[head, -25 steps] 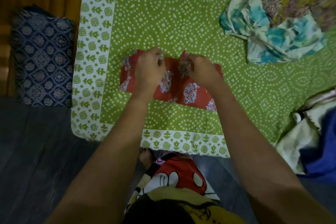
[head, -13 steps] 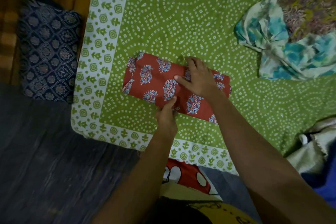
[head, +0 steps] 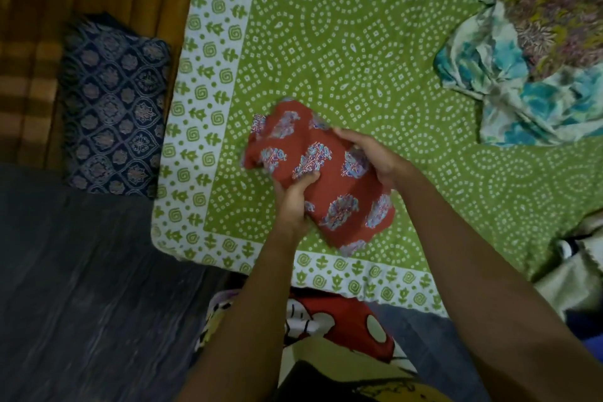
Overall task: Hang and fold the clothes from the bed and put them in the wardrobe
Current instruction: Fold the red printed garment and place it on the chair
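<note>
A folded red garment with blue flower prints is held just above the green patterned bedsheet, near the bed's front left corner. My left hand grips its near edge from below, thumb on top. On the far right side of the garment, my right hand holds it with fingers curled over the top. The garment's left end hangs free and its near right end droops towards the sheet.
A crumpled pile of turquoise and multicoloured floral clothes lies at the bed's far right. Cream and blue cloth sits at the right edge. A folded dark blue patterned cloth rests on an orange striped mat left of the bed. Dark floor lies below.
The red garment lay flat on the sheet while my hands pressed and folded it. Now both hands grip it and it is lifted off the bed, bunched shorter.
</note>
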A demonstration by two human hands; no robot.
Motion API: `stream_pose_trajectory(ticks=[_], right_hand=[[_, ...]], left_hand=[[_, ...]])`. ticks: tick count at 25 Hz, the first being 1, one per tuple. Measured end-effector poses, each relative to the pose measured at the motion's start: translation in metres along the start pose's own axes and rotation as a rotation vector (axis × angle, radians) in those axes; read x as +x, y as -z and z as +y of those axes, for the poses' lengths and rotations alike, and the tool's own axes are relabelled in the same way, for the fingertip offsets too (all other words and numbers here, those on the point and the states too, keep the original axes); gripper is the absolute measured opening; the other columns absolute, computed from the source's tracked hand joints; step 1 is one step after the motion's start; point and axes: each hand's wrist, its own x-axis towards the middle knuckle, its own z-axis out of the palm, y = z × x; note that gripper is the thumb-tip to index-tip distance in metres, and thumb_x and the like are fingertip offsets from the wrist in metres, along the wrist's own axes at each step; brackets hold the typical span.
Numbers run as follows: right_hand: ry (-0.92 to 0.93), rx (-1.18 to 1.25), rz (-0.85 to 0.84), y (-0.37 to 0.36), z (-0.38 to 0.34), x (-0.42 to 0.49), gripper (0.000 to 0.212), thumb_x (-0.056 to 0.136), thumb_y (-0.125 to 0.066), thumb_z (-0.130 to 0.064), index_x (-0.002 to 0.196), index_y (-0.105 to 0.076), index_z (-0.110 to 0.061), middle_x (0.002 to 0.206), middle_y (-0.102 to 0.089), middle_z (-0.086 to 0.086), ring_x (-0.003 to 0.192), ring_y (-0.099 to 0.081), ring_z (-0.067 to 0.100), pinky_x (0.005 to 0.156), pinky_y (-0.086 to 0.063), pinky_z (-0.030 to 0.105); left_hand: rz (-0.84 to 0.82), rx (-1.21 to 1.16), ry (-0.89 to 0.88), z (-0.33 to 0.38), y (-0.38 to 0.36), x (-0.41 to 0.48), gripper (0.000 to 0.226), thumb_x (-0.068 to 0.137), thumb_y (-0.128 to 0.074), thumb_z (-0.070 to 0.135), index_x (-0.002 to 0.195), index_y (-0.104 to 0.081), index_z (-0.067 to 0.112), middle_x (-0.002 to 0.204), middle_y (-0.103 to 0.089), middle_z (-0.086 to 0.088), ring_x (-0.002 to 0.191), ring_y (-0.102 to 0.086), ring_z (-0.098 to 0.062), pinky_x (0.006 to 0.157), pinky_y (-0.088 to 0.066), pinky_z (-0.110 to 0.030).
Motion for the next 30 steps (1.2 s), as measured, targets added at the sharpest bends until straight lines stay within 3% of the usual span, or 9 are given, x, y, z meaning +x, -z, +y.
stream_pose_trajectory(ticks=[4, 9, 15, 18, 21, 23, 25, 28, 30], right_hand=[[-0.039, 0.215, -0.079, -0.057, 0.003, -0.006, 0.058, 0.08, -0.058, -0.057, 0.12, -0.062, -0.015, 0.117, -0.066, 0.011, 0.109, -0.062, 0.029, 0.099, -0.047, 0.042], [-0.021, 0.376, -0.067, -0.172, -0.023, 0.004, 0.052, 0.082, -0.058, -0.049, 0.121, -0.061, -0.014, 0.114, -0.068, 0.011, 0.105, -0.064, 0.027, 0.094, -0.049, 0.041], [0.188, 0.536, -0.053, -0.307, -0.068, 0.042, 0.062, 0.081, -0.066, -0.042, 0.134, -0.047, -0.018, 0.123, -0.063, 0.008, 0.111, -0.062, 0.026, 0.094, -0.051, 0.043], [0.253, 0.631, 0.115, -0.335, -0.087, 0.066, 0.052, 0.085, -0.066, -0.032, 0.131, -0.047, -0.019, 0.123, -0.063, 0.006, 0.108, -0.063, 0.022, 0.086, -0.054, 0.037], [0.184, 0.282, 0.465, -0.341, -0.089, 0.087, 0.046, 0.086, -0.067, -0.019, 0.128, -0.048, -0.014, 0.124, -0.058, 0.008, 0.107, -0.059, 0.022, 0.081, -0.051, 0.033], [0.27, 0.032, 0.64, -0.34, -0.091, 0.092, 0.036, 0.084, -0.068, -0.014, 0.118, -0.056, -0.007, 0.113, -0.059, 0.008, 0.101, -0.058, 0.021, 0.082, -0.049, 0.032], [0.393, 0.036, 0.694, -0.339, -0.098, 0.092, 0.018, 0.085, -0.066, -0.009, 0.102, -0.062, -0.007, 0.097, -0.062, 0.01, 0.086, -0.059, 0.019, 0.073, -0.049, 0.031], [0.364, 0.46, 0.415, -0.353, -0.105, 0.086, 0.009, 0.093, -0.053, -0.005, 0.097, -0.06, -0.007, 0.088, -0.064, 0.011, 0.079, -0.063, 0.02, 0.07, -0.052, 0.03], [0.245, 0.546, 0.272, -0.36, -0.101, 0.087, 0.024, 0.097, -0.049, -0.016, 0.115, -0.057, -0.002, 0.11, -0.063, 0.012, 0.106, -0.061, 0.023, 0.092, -0.049, 0.031]], left_hand=[[-0.149, 0.141, 0.03, 0.063, 0.04, -0.006, 0.087, 0.047, -0.082, 0.012, 0.129, -0.052, 0.013, 0.119, -0.064, -0.013, 0.102, -0.065, -0.03, 0.071, -0.057, -0.038], [-0.184, 0.238, 0.007, 0.169, 0.115, -0.008, 0.058, 0.07, -0.071, 0.001, 0.124, -0.055, 0.015, 0.115, -0.066, -0.014, 0.1, -0.065, -0.034, 0.081, -0.054, -0.052], [-0.193, 0.48, -0.019, 0.31, 0.189, 0.011, 0.072, 0.057, -0.077, 0.011, 0.126, -0.054, 0.014, 0.112, -0.067, -0.011, 0.094, -0.067, -0.027, 0.067, -0.056, -0.035], [-0.109, 0.633, -0.26, 0.356, 0.191, 0.031, 0.064, 0.063, -0.082, 0.01, 0.122, -0.056, 0.013, 0.112, -0.065, -0.002, 0.093, -0.065, -0.018, 0.075, -0.055, -0.03], [0.25, 0.894, -0.627, 0.356, 0.19, 0.045, 0.036, 0.072, -0.075, 0.002, 0.106, -0.064, 0.006, 0.104, -0.062, -0.002, 0.093, -0.058, -0.014, 0.075, -0.042, -0.007], [0.187, 0.793, -0.535, 0.34, 0.195, 0.049, 0.017, 0.079, -0.07, 0.004, 0.093, -0.064, 0.01, 0.097, -0.063, -0.002, 0.085, -0.057, -0.014, 0.077, -0.048, -0.014], [0.013, 0.551, -0.254, 0.322, 0.198, 0.049, 0.01, 0.086, -0.064, 0.009, 0.096, -0.061, 0.012, 0.098, -0.063, -0.003, 0.082, -0.06, -0.016, 0.074, -0.053, -0.025], [-0.065, 0.336, -0.12, 0.304, 0.199, 0.048, 0.019, 0.094, -0.053, 0.017, 0.112, -0.056, 0.011, 0.113, -0.061, -0.007, 0.098, -0.06, -0.019, 0.084, -0.048, -0.026], [-0.08, 0.304, -0.119, 0.299, 0.198, 0.045, 0.036, 0.098, -0.045, 0.024, 0.13, -0.046, 0.009, 0.127, -0.056, -0.009, 0.113, -0.055, -0.021, 0.095, -0.043, -0.028]])
